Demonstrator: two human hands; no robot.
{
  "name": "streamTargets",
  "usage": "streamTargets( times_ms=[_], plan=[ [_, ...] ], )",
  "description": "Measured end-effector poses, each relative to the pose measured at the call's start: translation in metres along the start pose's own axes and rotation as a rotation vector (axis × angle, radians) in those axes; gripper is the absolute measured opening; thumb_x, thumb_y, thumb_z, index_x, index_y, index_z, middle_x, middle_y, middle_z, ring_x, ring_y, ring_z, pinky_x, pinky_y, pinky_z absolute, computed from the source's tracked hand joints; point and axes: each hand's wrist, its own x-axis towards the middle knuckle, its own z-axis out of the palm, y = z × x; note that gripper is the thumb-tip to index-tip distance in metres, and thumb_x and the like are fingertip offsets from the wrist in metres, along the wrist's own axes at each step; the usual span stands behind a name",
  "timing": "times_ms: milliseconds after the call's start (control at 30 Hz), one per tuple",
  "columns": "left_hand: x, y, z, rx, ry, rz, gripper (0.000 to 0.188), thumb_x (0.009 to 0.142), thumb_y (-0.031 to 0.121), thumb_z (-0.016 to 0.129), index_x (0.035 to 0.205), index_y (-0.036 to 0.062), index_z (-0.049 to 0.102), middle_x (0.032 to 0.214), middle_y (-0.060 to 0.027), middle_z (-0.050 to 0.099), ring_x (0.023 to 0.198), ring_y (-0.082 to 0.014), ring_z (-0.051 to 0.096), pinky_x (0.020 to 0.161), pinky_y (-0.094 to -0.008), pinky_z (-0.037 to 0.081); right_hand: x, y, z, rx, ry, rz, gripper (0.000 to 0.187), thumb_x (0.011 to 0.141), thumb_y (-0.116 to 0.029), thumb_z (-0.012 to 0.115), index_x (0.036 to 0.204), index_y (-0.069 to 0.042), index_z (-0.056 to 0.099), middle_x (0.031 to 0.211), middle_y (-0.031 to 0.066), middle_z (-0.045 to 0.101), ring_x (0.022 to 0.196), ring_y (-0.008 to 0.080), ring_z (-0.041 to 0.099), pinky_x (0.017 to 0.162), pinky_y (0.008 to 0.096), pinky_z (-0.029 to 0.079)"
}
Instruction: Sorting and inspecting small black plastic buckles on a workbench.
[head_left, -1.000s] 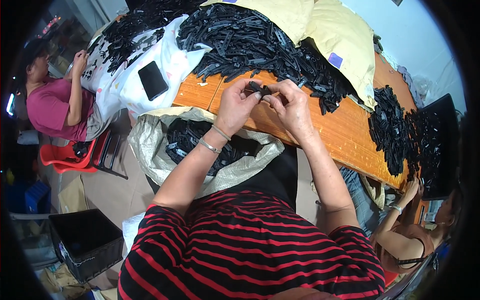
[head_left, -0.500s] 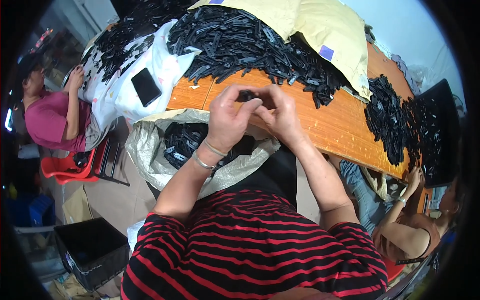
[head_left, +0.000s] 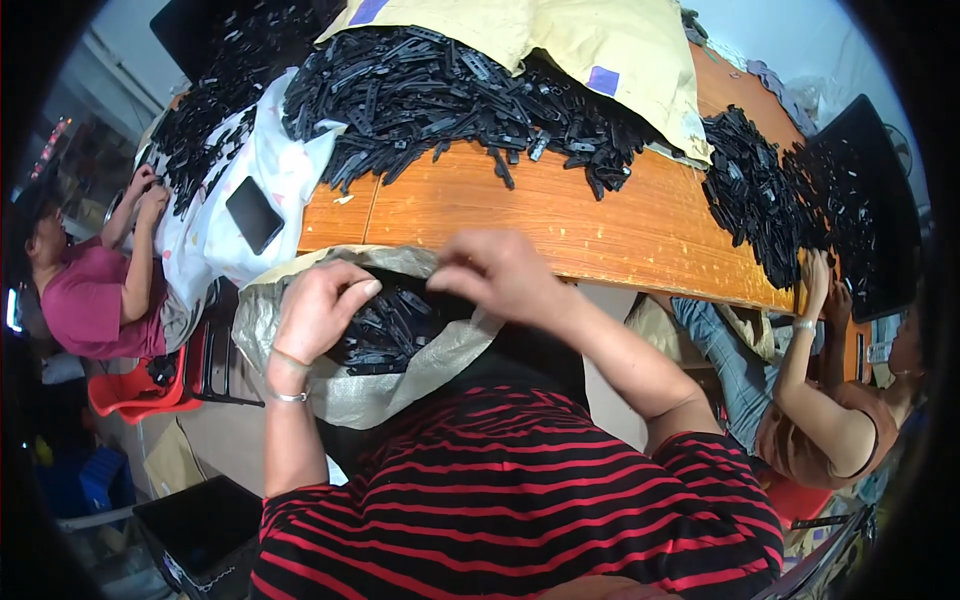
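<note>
My left hand [head_left: 322, 308] is over the left side of a pale woven sack [head_left: 250, 325], its thumb against the curled fingers. Whatever that hand may hold is hidden. My right hand [head_left: 505, 278] hovers by the sack's right rim, at the table's near edge. Motion smears its fingers, and I cannot make out anything in them. Inside the sack's mouth lies a heap of black plastic clip-like parts [head_left: 395, 335]. Across the table spreads a large pile of similar long black parts [head_left: 420, 95].
The wooden table [head_left: 480, 215] fills the middle. Yellowish paper sacks [head_left: 640, 60] rest on the pile. A phone [head_left: 254, 215] lies on white plastic sheeting. Co-workers sit at left [head_left: 100, 295] and right [head_left: 825, 420]. A black crate [head_left: 200, 530] stands on the floor.
My hands were together above the table edge around a small dark piece. They have parted: the left moved left and down over the sack, the right lower. The view has shifted slightly.
</note>
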Motion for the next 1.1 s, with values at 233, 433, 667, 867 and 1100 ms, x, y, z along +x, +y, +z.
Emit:
streamTargets(
  times_ms=[233,433,667,867,1100],
  plan=[
    [0.086,0.029,0.033,-0.128,0.274,0.220,0.013,0.081,0.007,0.066,0.094,0.0043,0.067,0.086,-0.0100,0.063,0.078,-0.0279,0.063,0.070,-0.0342,0.050,-0.029,0.089,-0.103,-0.651,0.292,0.422,0.015,0.081,-0.015,0.068,0.089,-0.002,0.066,0.088,0.0178,0.064,0.081,0.0355,0.063,0.073,0.0412,0.051],
    [0.178,0.034,0.104,0.183,0.280,0.602,0.015,0.079,0.007,0.063,0.092,0.0113,0.066,0.092,-0.0068,0.056,0.089,-0.0270,0.058,0.072,-0.0392,0.051,-0.027,0.109,-0.105,-0.826,0.174,0.628,0.028,0.079,-0.017,0.072,0.102,-0.004,0.062,0.089,0.0173,0.067,0.083,0.0364,0.064,0.072,0.0425,0.051],
    [0.192,0.025,0.115,0.335,0.229,0.550,0.016,0.074,0.007,0.069,0.087,0.0073,0.061,0.090,-0.0070,0.055,0.089,-0.0272,0.057,0.074,-0.0379,0.049,-0.013,0.113,-0.078,-0.242,0.187,0.575,0.039,0.081,-0.016,0.072,0.116,-0.005,0.057,0.076,0.0142,0.067,0.070,0.0328,0.066,0.063,0.0394,0.051],
    [0.179,0.018,0.107,0.230,0.258,0.489,0.017,0.073,0.008,0.070,0.077,0.0059,0.054,0.085,-0.0089,0.055,0.087,-0.0288,0.057,0.072,-0.0386,0.048,-0.015,0.107,-0.078,-0.540,0.148,0.217,0.012,0.082,-0.013,0.066,0.093,-0.007,0.066,0.080,0.0137,0.064,0.074,0.0333,0.064,0.064,0.0420,0.050],
    [0.178,0.014,0.113,0.230,0.300,0.543,0.016,0.077,0.006,0.063,0.090,0.0072,0.054,0.083,-0.0114,0.057,0.085,-0.0301,0.058,0.071,-0.0401,0.049,0.011,0.096,-0.077,-0.662,-0.364,-0.042,0.017,0.081,-0.009,0.056,0.095,-0.009,0.064,0.102,0.0118,0.056,0.085,0.0305,0.063,0.068,0.0410,0.050]
  ],
)
